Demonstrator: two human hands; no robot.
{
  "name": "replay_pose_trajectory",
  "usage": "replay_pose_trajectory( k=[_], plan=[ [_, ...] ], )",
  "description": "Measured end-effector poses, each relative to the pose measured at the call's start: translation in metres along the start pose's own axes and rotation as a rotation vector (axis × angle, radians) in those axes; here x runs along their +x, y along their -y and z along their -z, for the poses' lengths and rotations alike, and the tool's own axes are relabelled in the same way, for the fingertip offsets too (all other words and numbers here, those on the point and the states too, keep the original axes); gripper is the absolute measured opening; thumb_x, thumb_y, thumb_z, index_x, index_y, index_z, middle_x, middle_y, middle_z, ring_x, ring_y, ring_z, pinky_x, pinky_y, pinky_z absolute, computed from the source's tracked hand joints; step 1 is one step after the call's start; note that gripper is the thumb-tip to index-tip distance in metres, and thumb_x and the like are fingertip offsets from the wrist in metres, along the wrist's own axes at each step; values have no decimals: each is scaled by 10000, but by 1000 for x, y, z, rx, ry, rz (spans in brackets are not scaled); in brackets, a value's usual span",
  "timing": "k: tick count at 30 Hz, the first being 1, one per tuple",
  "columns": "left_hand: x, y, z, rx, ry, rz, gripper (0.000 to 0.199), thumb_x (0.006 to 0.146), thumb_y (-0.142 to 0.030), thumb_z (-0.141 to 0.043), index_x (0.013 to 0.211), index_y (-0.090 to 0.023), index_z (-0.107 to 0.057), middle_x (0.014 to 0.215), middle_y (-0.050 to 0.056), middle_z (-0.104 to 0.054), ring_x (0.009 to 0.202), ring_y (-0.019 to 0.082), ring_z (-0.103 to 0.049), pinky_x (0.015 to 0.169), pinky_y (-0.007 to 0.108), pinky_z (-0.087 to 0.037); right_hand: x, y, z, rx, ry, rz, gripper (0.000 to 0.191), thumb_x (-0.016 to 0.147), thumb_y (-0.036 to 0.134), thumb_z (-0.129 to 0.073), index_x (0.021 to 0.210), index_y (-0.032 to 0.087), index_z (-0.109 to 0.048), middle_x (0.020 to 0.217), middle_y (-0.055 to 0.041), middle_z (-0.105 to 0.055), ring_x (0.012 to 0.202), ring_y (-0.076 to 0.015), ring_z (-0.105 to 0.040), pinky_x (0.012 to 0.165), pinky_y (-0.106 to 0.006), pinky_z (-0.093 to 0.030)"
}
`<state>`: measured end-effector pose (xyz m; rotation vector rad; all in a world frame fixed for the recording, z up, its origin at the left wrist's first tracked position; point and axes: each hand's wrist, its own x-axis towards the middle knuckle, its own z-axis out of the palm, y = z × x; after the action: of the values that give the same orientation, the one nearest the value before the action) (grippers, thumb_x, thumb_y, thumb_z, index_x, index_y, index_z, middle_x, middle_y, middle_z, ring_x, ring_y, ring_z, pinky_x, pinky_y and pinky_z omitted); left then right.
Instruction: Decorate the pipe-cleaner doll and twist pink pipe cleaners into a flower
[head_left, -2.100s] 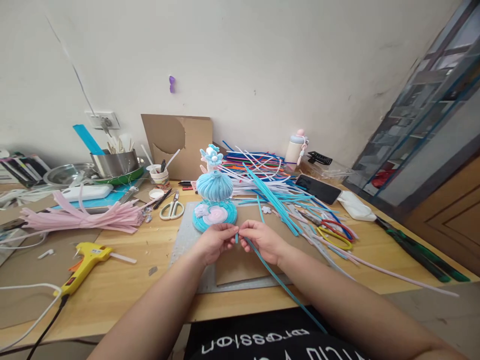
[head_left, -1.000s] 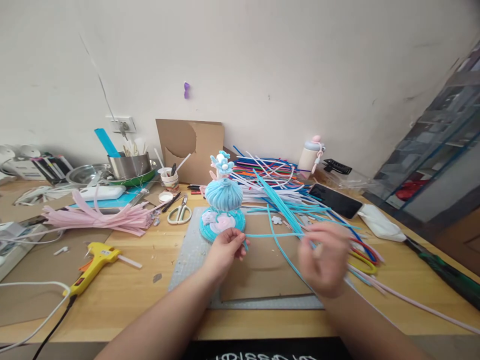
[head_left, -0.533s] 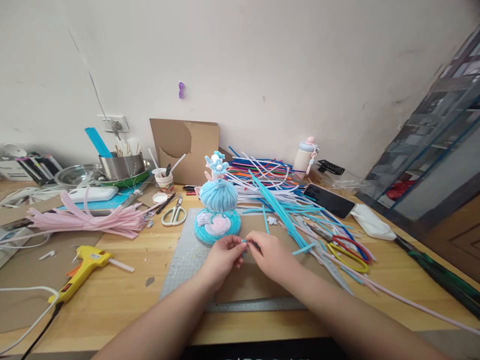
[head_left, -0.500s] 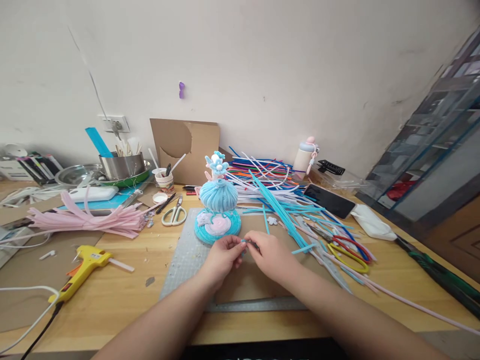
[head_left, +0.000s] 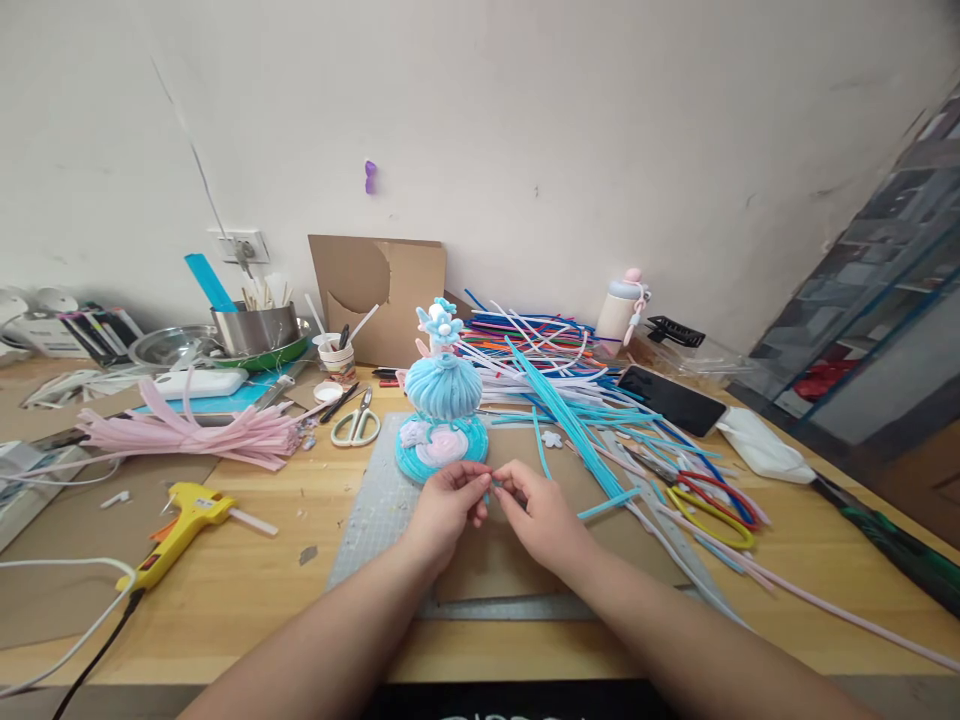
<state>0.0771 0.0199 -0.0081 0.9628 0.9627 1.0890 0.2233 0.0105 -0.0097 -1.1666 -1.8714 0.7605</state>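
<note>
My left hand (head_left: 453, 500) and my right hand (head_left: 534, 503) meet over a cardboard sheet (head_left: 510, 570), fingertips pinched together. Between them is a short blue pipe cleaner piece (head_left: 488, 490), mostly hidden by the fingers. Just behind my hands stands a pipe cleaner figure with a pleated blue skirt (head_left: 444, 388), blue flowers (head_left: 441, 325) at its top and a round blue base (head_left: 420, 470) bearing a pink swirl (head_left: 442, 447). To the right lies a bundle of long blue pipe cleaners (head_left: 574, 420), close to a small white flower (head_left: 552, 440).
A yellow glue gun (head_left: 180, 530) lies left, below a pink pipe cleaner bundle (head_left: 187, 430). White-handled scissors (head_left: 355, 425) rest beside the grey cutting mat (head_left: 364, 520). At right are red-and-yellow-handled pliers (head_left: 712, 510), a phone (head_left: 671, 400) and a white-tipped green-black tool (head_left: 885, 530). Many coloured pipe cleaners (head_left: 525, 340) lie behind.
The whole view has shifted a little, so things sit further right. My right fingers have changed their hold slightly at the blue piece; both hands stay together.
</note>
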Motion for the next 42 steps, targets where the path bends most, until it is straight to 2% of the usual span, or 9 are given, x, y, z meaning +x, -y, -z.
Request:
replay_pose_trajectory(
  k=[6, 11, 17, 23, 27, 31, 35, 39, 42],
  plan=[
    [1, 2, 2, 98, 22, 58, 307, 682, -414, -683, 764, -146, -557, 537, -72, -453, 404, 39, -350, 408, 182, -237, 1, 0, 10, -212, -20, 87, 137, 882, 206, -460, 916, 218, -592, 853, -18, -651, 780, -166, -594, 663, -262, -415],
    [0, 0, 3, 545, -35, -221, 170, 759, -326, -594, 781, -158, -609, 665, 0, -585, 592, 122, -506, 550, 232, -361, 2, 0, 19, -456, 12, 215, 218, 914, 208, -423, 986, 258, -623, 844, -23, -640, 779, -172, -594, 662, -271, -386],
    [-8, -1, 4, 1025, -81, -455, 99, 803, -216, -528, 811, -199, -626, 725, 20, -603, 674, 161, -525, 592, 256, -350, 2, 0, 16, -512, 35, 170, 106, 890, 215, -477, 911, 219, -581, 878, -17, -648, 788, -173, -593, 653, -270, -372],
    [-9, -10, 6, 1234, 15, -548, 175, 875, -231, -477, 837, -207, -647, 880, 55, -643, 816, 188, -576, 717, 281, -391, 5, 2, 26, -563, 67, 248, 141, 907, 214, -459, 862, 209, -593, 827, -20, -639, 776, -165, -570, 649, -271, -354],
    [-10, -25, 5, 1336, 114, -651, 189, 883, -276, -495, 810, -215, -658, 873, 56, -676, 876, 215, -574, 807, 342, -352, 8, 6, 37, -573, 82, 317, 145, 907, 223, -477, 855, 212, -612, 813, -17, -644, 785, -168, -550, 682, -279, -354],
    [-11, -31, 6, 1361, 110, -626, 169, 864, -272, -524, 783, -208, -658, 816, 60, -682, 835, 222, -574, 792, 368, -335, 10, 9, 44, -577, 86, 342, 162, 914, 237, -475, 859, 211, -625, 815, -22, -649, 785, -169, -541, 693, -284, -356],
    [-11, -29, 7, 1395, 33, -562, 131, 847, -250, -542, 771, -203, -638, 826, 59, -677, 831, 226, -570, 770, 357, -341, 16, 10, 66, -617, 65, 411, 204, 915, 247, -471, 826, 209, -651, 800, -38, -653, 780, -174, -535, 706, -299, -355],
    [-11, -26, 8, 1354, -1, -504, 99, 832, -223, -552, 758, -203, -614, 836, 45, -673, 817, 215, -565, 767, 341, -340, 22, 9, 107, -642, 30, 426, 199, 897, 280, -504, 800, 217, -666, 820, -44, -663, 799, -185, -548, 725, -318, -364],
    [-11, -24, 8, 1306, -33, -447, 101, 817, -251, -573, 731, -207, -601, 792, 42, -666, 789, 220, -554, 731, 326, -335, 21, 10, 138, -611, 61, 391, 185, 878, 285, -521, 775, 221, -660, 816, -42, -658, 796, -186, -566, 727, -321, -387]
  ],
)
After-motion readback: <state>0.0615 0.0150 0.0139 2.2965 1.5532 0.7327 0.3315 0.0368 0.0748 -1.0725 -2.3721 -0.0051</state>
